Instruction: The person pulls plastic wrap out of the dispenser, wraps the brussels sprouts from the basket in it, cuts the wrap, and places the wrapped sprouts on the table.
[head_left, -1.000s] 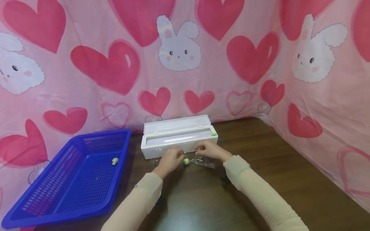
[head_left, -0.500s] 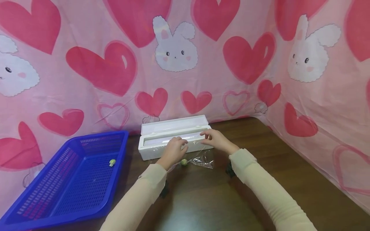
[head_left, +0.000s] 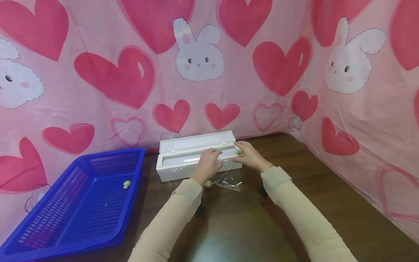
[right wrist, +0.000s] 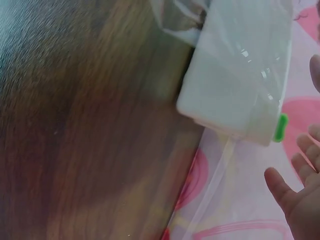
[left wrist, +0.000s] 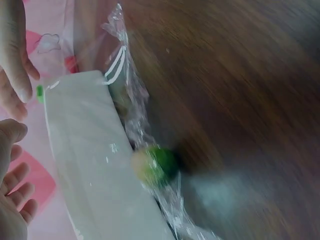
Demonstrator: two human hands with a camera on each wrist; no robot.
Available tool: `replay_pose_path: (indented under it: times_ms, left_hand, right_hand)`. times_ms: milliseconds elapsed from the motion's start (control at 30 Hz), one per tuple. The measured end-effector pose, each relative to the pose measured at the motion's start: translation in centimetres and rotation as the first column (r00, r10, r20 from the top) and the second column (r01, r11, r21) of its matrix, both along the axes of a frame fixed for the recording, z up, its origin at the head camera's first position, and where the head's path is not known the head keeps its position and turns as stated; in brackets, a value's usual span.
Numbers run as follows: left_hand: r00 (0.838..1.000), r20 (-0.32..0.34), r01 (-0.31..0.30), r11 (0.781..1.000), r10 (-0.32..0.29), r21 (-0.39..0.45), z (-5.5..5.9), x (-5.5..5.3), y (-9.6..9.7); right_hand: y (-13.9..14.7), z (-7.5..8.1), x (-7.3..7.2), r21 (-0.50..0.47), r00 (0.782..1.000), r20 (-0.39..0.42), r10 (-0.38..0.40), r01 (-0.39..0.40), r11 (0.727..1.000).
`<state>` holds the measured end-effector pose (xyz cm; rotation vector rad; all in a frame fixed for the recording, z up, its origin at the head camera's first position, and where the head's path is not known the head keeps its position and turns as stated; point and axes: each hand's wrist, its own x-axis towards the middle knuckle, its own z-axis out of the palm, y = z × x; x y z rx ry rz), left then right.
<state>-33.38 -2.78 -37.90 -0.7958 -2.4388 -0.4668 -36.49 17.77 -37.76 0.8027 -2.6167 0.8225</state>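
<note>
The white cling film dispenser box lies at the back of the table with its lid raised. Clear film drapes down its front, crumpled along the table. On that film sits a small round green and pale thing, blurred in the left wrist view. My left hand hovers over the box's front edge, fingers relaxed, holding nothing visible. My right hand is at the box's right end, thumb and fingers parted around the green slider. In the right wrist view the thumb stands apart from the slider.
A blue plastic basket stands at the left, with another small green and white piece inside. A pink heart and rabbit cloth hangs behind and to the right of the brown table.
Both hands have risen from the film in front of the box. The left moved right and up over its front edge; the right moved up to the green slider. The round piece stayed on the table.
</note>
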Motion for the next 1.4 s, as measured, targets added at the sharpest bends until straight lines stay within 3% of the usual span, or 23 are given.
replay_pose_path:
  times_ms: [133, 467, 867, 1200, 1333, 1400]
  left_hand:
    - [1.0, 0.016, -0.001, 0.999, 0.001, 0.034, -0.3, -0.3, 1.2]
    - [0.998, 0.056, -0.02, 0.996, 0.015, 0.084, -1.4, -0.8, 3.3]
    - [0.984, 0.18, -0.004, 0.997, -0.01, 0.078, -1.0, -1.6, 5.5]
    - [0.981, 0.179, -0.086, 0.995, 0.077, 0.044, -1.4, -2.4, 6.6]
    - [0.975, 0.176, -0.136, 0.991, 0.137, -0.022, -1.3, -2.4, 6.9]
    - [0.977, 0.142, -0.153, 0.987, 0.159, -0.057, -1.2, -2.4, 7.0]
  right_hand:
    - [0.4, -0.5, -0.3, 0.021, 1.0, 0.001, 0.005, -0.005, 1.0]
    - [1.1, -1.4, -0.6, 0.127, 0.997, -0.005, -0.078, 0.079, 0.989]
    - [2.0, -2.0, -0.8, 0.16, 0.992, 0.043, -0.119, 0.111, 0.981]
    - [2.1, -2.8, -1.0, 0.153, 0.99, 0.037, -0.137, 0.129, 0.98]
    - [2.0, -3.0, -1.1, 0.156, 0.989, 0.031, -0.142, 0.136, 0.978]
    - [1.9, -3.1, -1.2, 0.167, 0.989, 0.013, -0.146, 0.142, 0.976]
